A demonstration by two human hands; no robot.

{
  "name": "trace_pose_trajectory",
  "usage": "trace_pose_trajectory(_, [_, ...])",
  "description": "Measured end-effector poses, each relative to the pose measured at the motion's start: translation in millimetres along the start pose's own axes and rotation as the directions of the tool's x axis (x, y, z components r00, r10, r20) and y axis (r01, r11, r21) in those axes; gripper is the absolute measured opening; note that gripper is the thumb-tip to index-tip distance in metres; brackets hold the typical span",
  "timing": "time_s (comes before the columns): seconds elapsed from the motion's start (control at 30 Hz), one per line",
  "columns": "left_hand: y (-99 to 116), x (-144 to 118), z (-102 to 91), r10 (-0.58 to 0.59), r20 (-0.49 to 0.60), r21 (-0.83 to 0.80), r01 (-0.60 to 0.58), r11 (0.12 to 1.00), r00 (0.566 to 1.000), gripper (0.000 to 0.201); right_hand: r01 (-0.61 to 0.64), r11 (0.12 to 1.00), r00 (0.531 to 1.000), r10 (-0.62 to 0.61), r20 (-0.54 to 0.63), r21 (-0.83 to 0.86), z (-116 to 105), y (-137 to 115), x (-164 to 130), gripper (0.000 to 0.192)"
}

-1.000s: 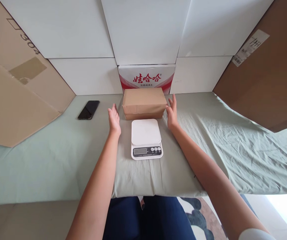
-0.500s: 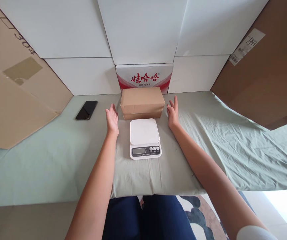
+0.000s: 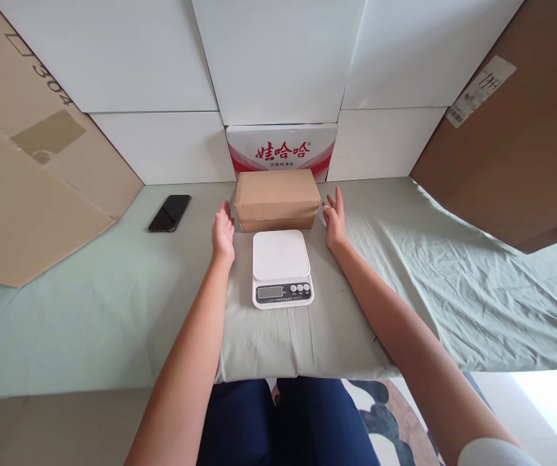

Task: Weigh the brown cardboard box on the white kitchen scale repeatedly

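Observation:
A small brown cardboard box (image 3: 278,194) sits on the cloth, closed, between my two hands. My left hand (image 3: 223,233) is upright at its left end, fingers stretched out and nothing held; a narrow gap seems to separate it from the box. On the other end, my right hand (image 3: 335,223) has its fingers spread, close to the box's right side and holding nothing. In front of the box lies a white kitchen scale (image 3: 282,265) with a grey display and several round buttons. No digits are legible on the display.
A black smartphone (image 3: 169,213) lies left of my left hand. Behind the box stands a white and red carton (image 3: 283,145) against white panels (image 3: 278,61). Large cardboard sheets flank the left (image 3: 55,188) and right (image 3: 515,142). A pale green cloth (image 3: 113,310) covers the table.
My left hand has moved slightly right, closer to the box. The right hand has barely shifted. Box and scale stay where they were on the cloth.

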State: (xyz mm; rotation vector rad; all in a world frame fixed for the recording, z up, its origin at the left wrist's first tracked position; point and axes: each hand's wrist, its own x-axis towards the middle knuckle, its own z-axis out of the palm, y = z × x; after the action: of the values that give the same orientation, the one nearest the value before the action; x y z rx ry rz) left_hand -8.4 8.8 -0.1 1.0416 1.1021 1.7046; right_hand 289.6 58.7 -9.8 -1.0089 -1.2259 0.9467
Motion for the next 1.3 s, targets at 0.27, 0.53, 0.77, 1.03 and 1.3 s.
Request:
trace_pose_trajectory(0.27, [-4,-4,9.9,-0.011,0.033,0.005,0.011,1.0,0.999,0.084,0.037,0.999,0.998,-0.036,0.046,-0.02,6,-11,-7,0.086])
trace_pose_trajectory(0.53, [-4,-4,10.7,-0.031,0.037,-0.008,0.031,0.999,0.999,0.083,0.055,0.998,0.99,-0.052,0.131,-0.022,12,-20,-14,0.086])
trace_pose_trajectory(0.77, [-6,-2,11.8,-0.038,0.032,-0.023,0.038,0.999,0.999,0.083,0.046,0.998,0.99,-0.04,0.137,-0.039,21,-26,-17,0.079])
trace_pose_trajectory(1.03, [-5,-4,17.0,-0.053,0.051,-0.006,0.053,0.999,0.997,0.088,0.102,0.991,0.986,-0.09,0.143,-0.084,38,-42,-31,0.064])
trace_pose_trajectory(1.3, [19,-22,15.7,0.103,0.079,0.04,-0.107,0.994,0.992,0.079,0.208,0.977,0.97,-0.202,0.136,-0.036,37,-55,-35,0.072])
